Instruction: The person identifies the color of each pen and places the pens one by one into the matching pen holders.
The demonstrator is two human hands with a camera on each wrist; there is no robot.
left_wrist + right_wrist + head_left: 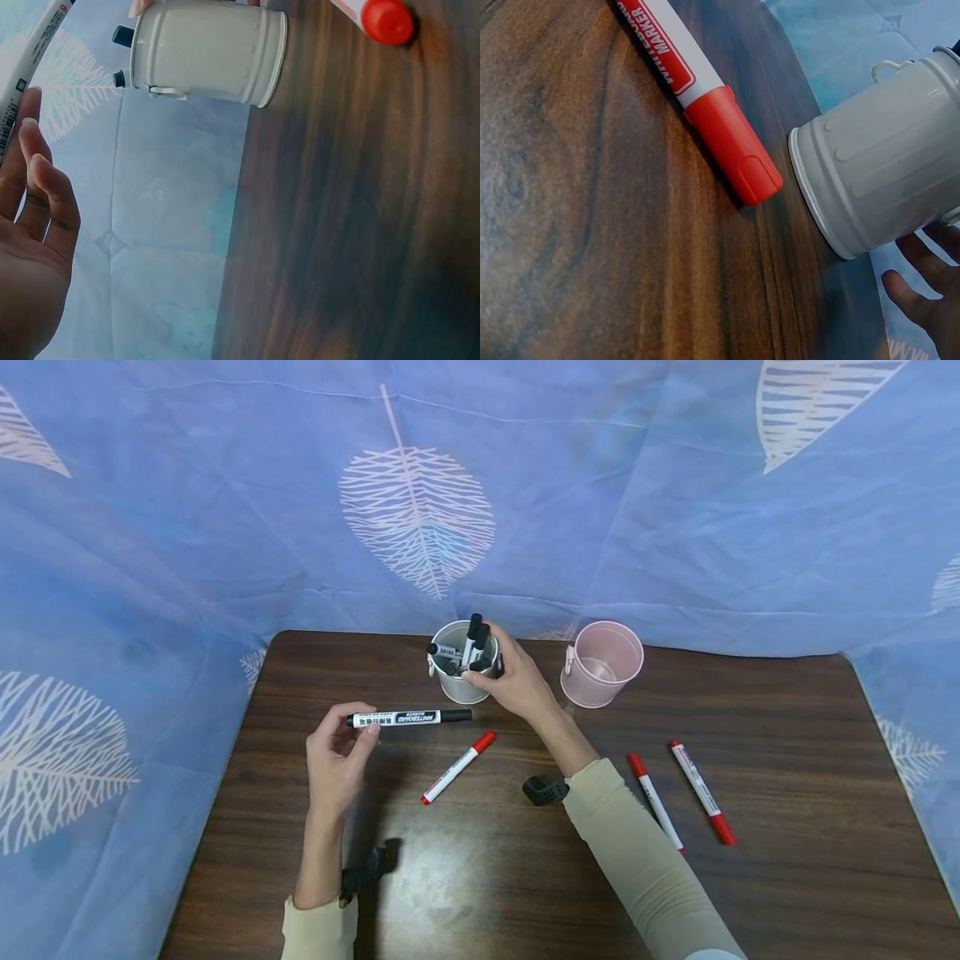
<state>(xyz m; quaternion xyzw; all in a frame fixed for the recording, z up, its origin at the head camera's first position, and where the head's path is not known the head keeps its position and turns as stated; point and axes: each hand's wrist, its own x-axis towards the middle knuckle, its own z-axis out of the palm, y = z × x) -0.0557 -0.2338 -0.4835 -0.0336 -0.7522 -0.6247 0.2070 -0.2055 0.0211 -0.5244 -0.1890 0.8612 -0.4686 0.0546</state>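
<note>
In the head view my left hand pinches a black-capped whiteboard marker near its left end, level above the table. The same marker crosses the top left corner of the left wrist view. My right hand grips the right side of a small white bucket, thumb at the near rim and fingers on the far side. Several black markers stand and lean inside this bucket. In the right wrist view the bucket's ribbed wall shows beside the partly cropped fingers.
A pink bucket stands right of the white one. A red marker lies between my arms on the brown table. Two more, a red marker and another red marker, lie by my right sleeve. Blue cloth hangs behind.
</note>
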